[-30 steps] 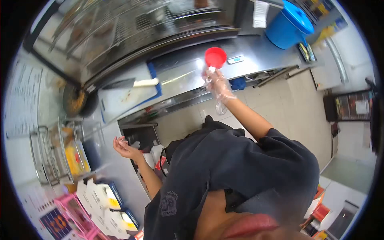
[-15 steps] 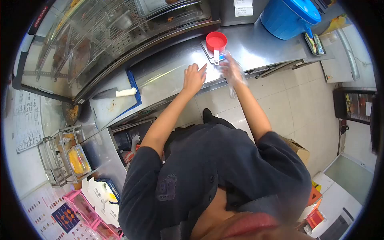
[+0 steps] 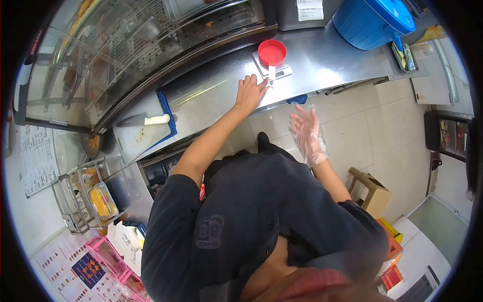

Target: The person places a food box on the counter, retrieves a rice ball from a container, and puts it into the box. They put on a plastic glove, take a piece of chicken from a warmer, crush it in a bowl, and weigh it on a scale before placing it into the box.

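Note:
A red round cup with a white handle (image 3: 272,52) sits on a slim digital scale (image 3: 285,71) on the steel counter. My left hand (image 3: 250,95), bare, rests at the counter's front edge with fingers spread, one fingertip right at the end of the cup's handle. The scale's small display looks dark. My right hand (image 3: 308,132), in a clear plastic glove, hangs over the floor in front of the counter, fingers apart and slightly blurred, with nothing in it.
A knife (image 3: 143,120) lies on a white cutting board (image 3: 132,143) with a blue one beneath. Behind the counter stands a glass display cabinet (image 3: 191,55). A blue lidded bucket (image 3: 359,25) is at back right. On the floor is a beige stool (image 3: 375,195).
My right hand has drawn back from the scale toward my body. My left hand has shifted slightly right, to the cup's handle. The scale's display was lit blue and now looks dark.

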Motion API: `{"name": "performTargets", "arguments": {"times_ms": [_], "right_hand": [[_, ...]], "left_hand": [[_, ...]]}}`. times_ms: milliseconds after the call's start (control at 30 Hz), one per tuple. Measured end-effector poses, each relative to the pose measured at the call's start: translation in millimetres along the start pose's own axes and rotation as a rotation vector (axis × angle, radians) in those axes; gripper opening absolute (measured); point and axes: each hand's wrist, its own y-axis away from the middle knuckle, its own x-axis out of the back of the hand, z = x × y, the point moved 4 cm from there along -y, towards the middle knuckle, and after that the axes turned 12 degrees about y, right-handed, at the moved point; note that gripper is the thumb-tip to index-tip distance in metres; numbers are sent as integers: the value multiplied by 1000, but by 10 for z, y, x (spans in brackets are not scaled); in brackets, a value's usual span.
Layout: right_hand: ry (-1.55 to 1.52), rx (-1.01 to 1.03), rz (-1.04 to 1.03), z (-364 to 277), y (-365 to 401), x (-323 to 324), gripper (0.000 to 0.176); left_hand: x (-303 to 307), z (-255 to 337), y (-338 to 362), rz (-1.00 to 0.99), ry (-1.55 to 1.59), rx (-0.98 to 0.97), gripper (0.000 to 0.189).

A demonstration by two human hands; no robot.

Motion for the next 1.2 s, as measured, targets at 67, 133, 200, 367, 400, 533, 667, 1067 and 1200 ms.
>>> {"name": "performTargets", "arguments": {"times_ms": [67, 133, 200, 367, 400, 533, 667, 1067, 1200], "right_hand": [[-291, 45, -280, -386, 15, -490, 82], [-522, 63, -560, -690, 42, -908, 88], [-546, 55, -667, -832, -19, -1219, 90], [-462, -84, -758, -691, -255, -1948, 92], [-438, -113, -803, -626, -270, -2105, 92], [-375, -223, -963, -289, -305, -2713, 90], [-279, -295, -1088, -12, -286, -3325, 86], [99, -319, -1184, 687, 94, -5040, 86], [171, -344, -1184, 973, 120, -5457, 88]], "left_hand": [[89, -57, 90, 196, 133, -4, 36], [220, -142, 262, 315, 490, 103, 33], [442, -230, 489, 360, 1069, 317, 28], [1064, -405, 1173, 428, 1555, 402, 31], [1153, -479, 1305, 501, 1547, 418, 32], [1266, -906, 1866, 734, 1471, 553, 44], [1375, -1473, 2313, 904, 1494, 526, 41], [2330, -2849, 3312, 998, 1482, 504, 45], [2865, -3016, 3542, 1053, 1358, 427, 44]]}}
